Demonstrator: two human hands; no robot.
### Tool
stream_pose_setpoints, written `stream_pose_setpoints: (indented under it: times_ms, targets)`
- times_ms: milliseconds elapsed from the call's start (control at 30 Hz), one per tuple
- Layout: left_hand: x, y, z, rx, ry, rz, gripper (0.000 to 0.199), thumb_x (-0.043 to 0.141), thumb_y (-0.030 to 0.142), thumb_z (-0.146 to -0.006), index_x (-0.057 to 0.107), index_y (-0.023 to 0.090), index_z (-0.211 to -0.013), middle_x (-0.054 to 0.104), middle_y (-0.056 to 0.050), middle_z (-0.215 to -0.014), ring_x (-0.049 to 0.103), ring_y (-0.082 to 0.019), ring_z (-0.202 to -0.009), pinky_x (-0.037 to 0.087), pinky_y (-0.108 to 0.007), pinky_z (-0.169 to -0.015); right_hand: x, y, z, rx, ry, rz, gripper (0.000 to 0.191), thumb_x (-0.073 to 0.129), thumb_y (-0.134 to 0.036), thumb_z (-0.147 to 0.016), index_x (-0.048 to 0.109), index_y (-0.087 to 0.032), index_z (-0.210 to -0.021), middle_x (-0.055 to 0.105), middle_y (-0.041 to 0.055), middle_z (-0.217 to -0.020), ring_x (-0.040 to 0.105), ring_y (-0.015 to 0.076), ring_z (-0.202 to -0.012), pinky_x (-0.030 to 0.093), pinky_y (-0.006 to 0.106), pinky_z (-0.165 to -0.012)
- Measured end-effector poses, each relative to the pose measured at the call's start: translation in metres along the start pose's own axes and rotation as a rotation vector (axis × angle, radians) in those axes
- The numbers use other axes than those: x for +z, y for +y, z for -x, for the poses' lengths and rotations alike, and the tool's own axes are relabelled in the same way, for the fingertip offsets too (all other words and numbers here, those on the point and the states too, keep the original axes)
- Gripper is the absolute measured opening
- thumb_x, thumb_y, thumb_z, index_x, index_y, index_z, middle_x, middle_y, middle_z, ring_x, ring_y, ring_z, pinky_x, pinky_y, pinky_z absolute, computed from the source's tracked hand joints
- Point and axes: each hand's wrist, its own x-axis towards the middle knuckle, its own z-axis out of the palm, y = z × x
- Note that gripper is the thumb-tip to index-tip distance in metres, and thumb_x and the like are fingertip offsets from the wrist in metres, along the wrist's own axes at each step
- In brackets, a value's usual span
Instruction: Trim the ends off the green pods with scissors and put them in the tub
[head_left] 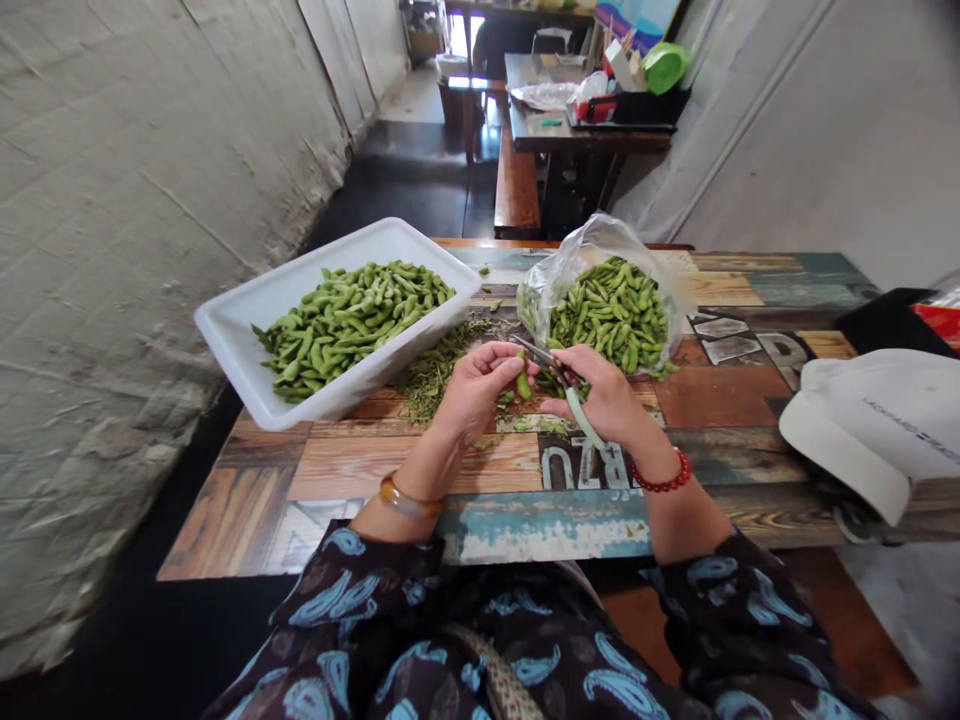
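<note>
Pinched between the fingers of my left hand (484,385) is a green edamame pod (523,383). My right hand (604,395) grips scissors (577,405) with pale green handles, their blades pointing left at the top of the pod. To the left, a white plastic tub (225,325) holds a heap of pods (360,320). Behind my right hand stands a clear plastic bag (592,238), open at the top and filled with more pods (615,310). Trimmed stems and scraps (442,375) lie on the tabletop between tub and bag.
The patchwork wood-print table (352,465) runs across in front of me. A white cap (877,420) lies at its right end, near a black item (885,325). Beyond are a wooden bench (517,185) and another table (529,75). A rough wall (150,200) rises on the left.
</note>
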Motion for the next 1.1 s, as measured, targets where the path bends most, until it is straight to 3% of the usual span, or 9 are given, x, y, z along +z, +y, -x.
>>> stream_pose_setpoints:
  times_ms: [233,433,667,833,1100]
  targets:
    - [0.0,-0.001,-0.001,0.105,-0.046,-0.055,0.028,0.081,0.032,-0.071,0.066,0.014,-0.086,0.071,-0.003,-0.073,0.064,-0.013,-0.065,0.048,-0.023,-0.059,-0.002,-0.004,0.0,-0.01,-0.103,-0.009,0.058,0.076,-0.045,-0.078,0.057,-0.021,-0.128,0.063,0.0095,-0.107,0.061,0.0224,-0.087,0.055,0.038,-0.078]
    - [0.001,-0.002,0.0,0.092,-0.106,-0.195,0.023,0.077,0.033,-0.076,0.071,0.013,-0.084,0.071,-0.004,-0.073,0.063,-0.013,-0.068,0.046,-0.023,-0.063,0.0,-0.006,0.0,-0.025,-0.069,-0.005,0.054,0.075,-0.045,-0.08,0.058,-0.019,-0.124,0.063,0.0091,-0.103,0.059,0.0203,-0.08,0.054,0.037,-0.076]
    - [-0.002,0.0,-0.001,0.138,-0.04,-0.324,0.02,0.075,0.034,-0.076,0.072,0.014,-0.073,0.069,-0.002,-0.071,0.06,-0.013,-0.069,0.047,-0.025,-0.069,-0.002,-0.007,0.0,-0.014,-0.071,-0.01,0.054,0.075,-0.047,-0.08,0.059,-0.019,-0.124,0.061,0.0077,-0.1,0.057,0.0185,-0.074,0.053,0.035,-0.071]
    - [-0.002,0.002,-0.001,0.148,-0.034,-0.335,0.019,0.076,0.033,-0.075,0.074,0.015,-0.077,0.069,-0.001,-0.07,0.06,-0.013,-0.07,0.047,-0.025,-0.071,-0.001,-0.007,0.001,-0.038,-0.092,-0.017,0.058,0.076,-0.047,-0.078,0.057,-0.02,-0.126,0.06,0.0083,-0.103,0.058,0.0196,-0.078,0.054,0.036,-0.074]
    - [-0.005,-0.002,-0.002,0.128,-0.072,-0.355,0.022,0.077,0.035,-0.074,0.075,0.016,-0.085,0.072,-0.003,-0.081,0.062,-0.014,-0.074,0.048,-0.026,-0.074,-0.001,-0.011,0.001,-0.002,-0.097,0.04,0.046,0.07,-0.042,-0.085,0.058,-0.018,-0.122,0.059,0.0072,-0.096,0.056,0.0186,-0.072,0.051,0.034,-0.069]
